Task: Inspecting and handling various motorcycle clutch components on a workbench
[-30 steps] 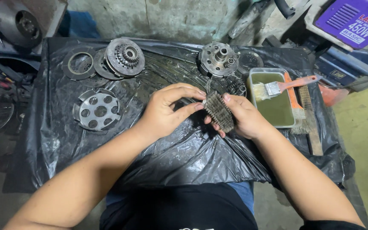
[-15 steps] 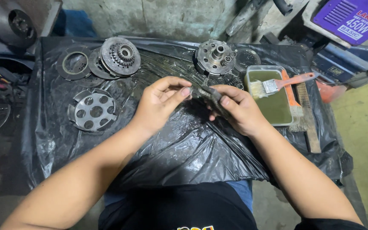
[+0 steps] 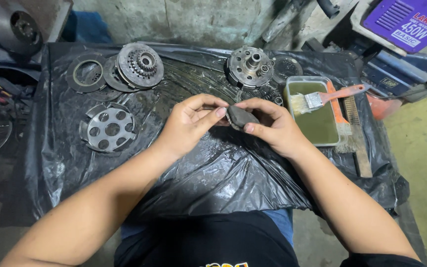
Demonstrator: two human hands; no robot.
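A small dark metal part is held up over the black sheet on the counter. The left hand and the right hand both pinch it with closed fingers, so it stays steady. The tray with a brush sits near the right hand, easy to reach.

A repair workshop: greasy clutch parts lie on a worktop covered in black plastic, beside a tray of murky fluid, a paintbrush and a wire brush.
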